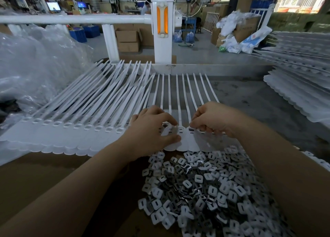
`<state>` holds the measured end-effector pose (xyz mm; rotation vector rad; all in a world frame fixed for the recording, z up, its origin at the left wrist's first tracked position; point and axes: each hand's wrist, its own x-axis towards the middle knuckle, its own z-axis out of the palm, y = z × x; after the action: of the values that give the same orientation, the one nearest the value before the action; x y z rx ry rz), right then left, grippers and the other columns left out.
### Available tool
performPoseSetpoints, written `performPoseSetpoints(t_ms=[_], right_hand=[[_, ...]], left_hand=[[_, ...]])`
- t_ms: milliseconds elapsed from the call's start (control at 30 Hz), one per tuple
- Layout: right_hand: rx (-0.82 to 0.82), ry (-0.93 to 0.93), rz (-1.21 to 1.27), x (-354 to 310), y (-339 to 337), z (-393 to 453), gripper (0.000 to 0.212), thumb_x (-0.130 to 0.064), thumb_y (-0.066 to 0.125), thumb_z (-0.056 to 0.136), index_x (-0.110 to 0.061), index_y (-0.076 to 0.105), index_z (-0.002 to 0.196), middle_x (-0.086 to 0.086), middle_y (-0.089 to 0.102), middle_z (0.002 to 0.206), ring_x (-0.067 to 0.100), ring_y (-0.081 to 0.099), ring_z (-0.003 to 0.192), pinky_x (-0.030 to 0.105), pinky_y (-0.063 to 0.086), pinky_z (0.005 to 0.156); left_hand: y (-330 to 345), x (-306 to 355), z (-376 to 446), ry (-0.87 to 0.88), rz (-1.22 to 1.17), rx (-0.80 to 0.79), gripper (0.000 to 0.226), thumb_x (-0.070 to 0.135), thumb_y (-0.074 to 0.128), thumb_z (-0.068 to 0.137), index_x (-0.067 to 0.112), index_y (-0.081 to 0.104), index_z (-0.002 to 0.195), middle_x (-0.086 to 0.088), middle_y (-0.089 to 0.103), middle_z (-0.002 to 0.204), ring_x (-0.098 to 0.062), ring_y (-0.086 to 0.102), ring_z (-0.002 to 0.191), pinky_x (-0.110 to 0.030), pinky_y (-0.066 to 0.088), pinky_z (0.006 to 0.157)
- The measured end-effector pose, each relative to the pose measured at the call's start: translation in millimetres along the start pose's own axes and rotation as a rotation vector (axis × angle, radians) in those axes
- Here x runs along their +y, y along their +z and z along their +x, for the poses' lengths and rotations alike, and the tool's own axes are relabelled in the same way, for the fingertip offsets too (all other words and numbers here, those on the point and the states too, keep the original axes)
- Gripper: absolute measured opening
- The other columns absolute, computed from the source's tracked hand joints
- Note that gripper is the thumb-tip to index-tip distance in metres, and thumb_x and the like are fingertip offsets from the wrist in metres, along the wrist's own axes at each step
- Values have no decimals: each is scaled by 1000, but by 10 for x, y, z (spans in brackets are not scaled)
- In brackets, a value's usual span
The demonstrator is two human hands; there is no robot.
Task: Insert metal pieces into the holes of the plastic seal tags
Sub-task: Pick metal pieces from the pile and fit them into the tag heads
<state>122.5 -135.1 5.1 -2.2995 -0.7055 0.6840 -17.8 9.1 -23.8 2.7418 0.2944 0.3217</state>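
A row of white plastic seal tags [75,135] lies side by side across the table, their long straps fanning away from me. A heap of small metal pieces [200,188], silver and white squares with slots, covers the cardboard in front of me. My left hand [151,129] rests on the tag heads near the middle and pinches a metal piece [174,129] at a tag's hole. My right hand [212,118] pinches something small at the head of a neighbouring tag [192,140]; what it holds is hidden by the fingers.
Crumpled clear plastic bags [35,67] pile up at the left. Stacks of more white tags [300,86] lie at the right. A white fence post [161,25] and rail stand behind the table. Brown cardboard [44,174] covers the near left.
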Motion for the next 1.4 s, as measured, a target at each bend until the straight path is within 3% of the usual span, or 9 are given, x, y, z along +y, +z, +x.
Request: performPoseSetpoints(t_ms=[100, 200, 367, 533, 633, 767, 1033, 1200, 1400], right_hand=[[18, 1, -12, 1, 6, 9, 8, -14, 68, 87, -6, 67, 84, 1, 57, 54, 11, 38, 37, 17, 29, 36], [33, -9, -37, 0, 15, 22, 10, -16, 68, 88, -7, 67, 84, 1, 58, 55, 10, 39, 35, 15, 29, 36], [43, -17, -55, 2, 14, 33, 14, -19, 69, 87, -7, 68, 82, 2, 59, 56, 13, 42, 38, 17, 31, 37], [36, -29, -61, -1, 5, 26, 16, -21, 69, 87, -6, 68, 85, 6, 61, 63, 15, 44, 42, 18, 31, 38], [35, -55, -8, 5, -16, 21, 13, -22, 69, 88, -9, 67, 85, 4, 61, 61, 11, 43, 38, 17, 29, 36], [-101, -105, 270, -27, -71, 9, 12, -20, 67, 89, -9, 69, 91, 0, 60, 59, 7, 42, 42, 18, 28, 36], [-324, -156, 340, -41, -96, -35, 17, -24, 66, 91, -10, 71, 98, 0, 67, 71, 5, 49, 50, 15, 34, 39], [-330, -155, 419, -44, -105, -29, 17, -18, 72, 83, -7, 70, 96, 3, 68, 74, 5, 52, 53, 15, 36, 40], [-306, -156, 425, -42, -110, -10, 42, -30, 78, 59, -7, 72, 94, 5, 69, 78, 5, 51, 53, 14, 36, 40]], left_hand=[[-74, 75, -9, 184, -124, 36, 24, 44, 80, 74, 45, 67, 95, 17, 52, 106, -5, 44, 106, -34, 37, 97], [-89, 161, -45, 318, -226, -110, 16, 38, 83, 73, 43, 73, 85, 19, 53, 90, 1, 48, 94, -30, 36, 93], [-61, 218, -59, 353, -124, -187, 16, 45, 76, 77, 43, 75, 93, 13, 53, 88, -7, 46, 92, -40, 37, 95], [-42, 234, -55, 369, -151, -196, 12, 34, 80, 76, 37, 73, 85, 14, 60, 89, -3, 51, 91, -21, 38, 90], [-27, 229, -55, 275, -322, -78, 15, 23, 82, 76, 34, 72, 78, 18, 64, 81, -1, 58, 81, -8, 42, 70], [-16, 146, -12, 163, -520, 230, 19, 13, 81, 77, 29, 72, 76, 17, 69, 80, 0, 63, 74, -7, 45, 66], [-25, 82, 3, 383, -270, 515, 9, 9, 84, 74, 11, 78, 81, 1, 70, 80, -8, 65, 72, -28, 55, 67], [-15, 97, -4, 303, -326, 506, 12, 16, 84, 74, 16, 76, 82, 6, 70, 80, -7, 64, 74, -23, 52, 71], [10, 58, 7, 114, -452, 352, 13, 31, 80, 76, 37, 68, 79, 19, 68, 80, -2, 64, 82, -9, 45, 72]])
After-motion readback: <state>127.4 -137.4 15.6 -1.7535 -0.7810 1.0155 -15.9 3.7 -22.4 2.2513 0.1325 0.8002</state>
